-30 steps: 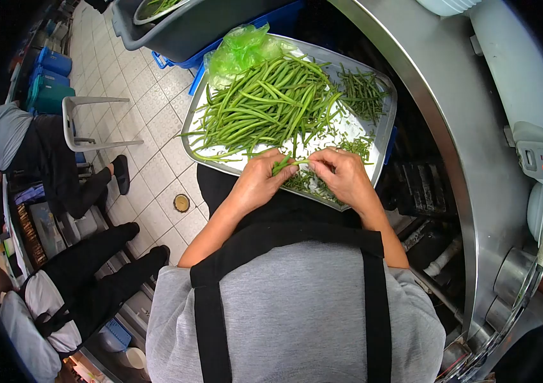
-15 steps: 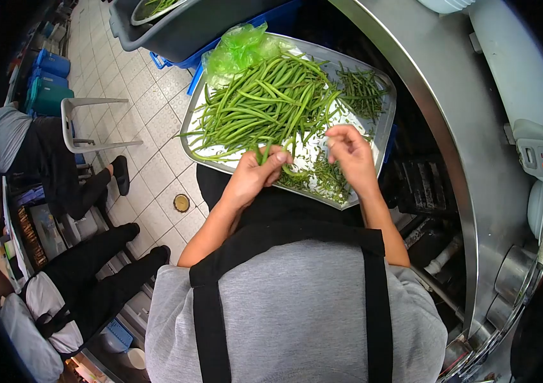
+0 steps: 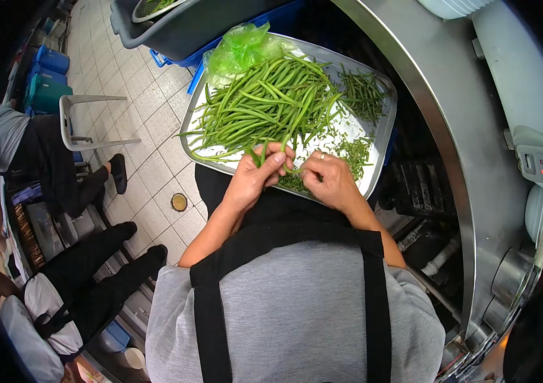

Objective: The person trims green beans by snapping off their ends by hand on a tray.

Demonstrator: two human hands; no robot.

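Note:
Closed around a few green beans, my left hand [image 3: 261, 169] is over the near edge of a metal tray [image 3: 188, 121]. My right hand [image 3: 327, 180] is close beside it, its fingers pinched at the end of a bean that sticks out from the left hand. A big heap of long green beans [image 3: 265, 96] fills the tray's left and middle. Short trimmed bits [image 3: 354, 153] are scattered on the near right part of the tray. A smaller pile of darker, thin beans [image 3: 364, 92] lies at its far right corner. A crumpled green plastic bag [image 3: 239, 48] sits at the far left.
A grey tub [image 3: 176, 32] stands beyond the tray, and a steel counter [image 3: 444, 83] curves along the right. To the left are a white chair frame [image 3: 93, 99] and two other people, one in a grey shirt [image 3: 10, 137], on a tiled floor [image 3: 150, 121].
My right hand has moved left and closed, from apart over the trimmings to the bean at my left hand. My left hand keeps its hold on the beans.

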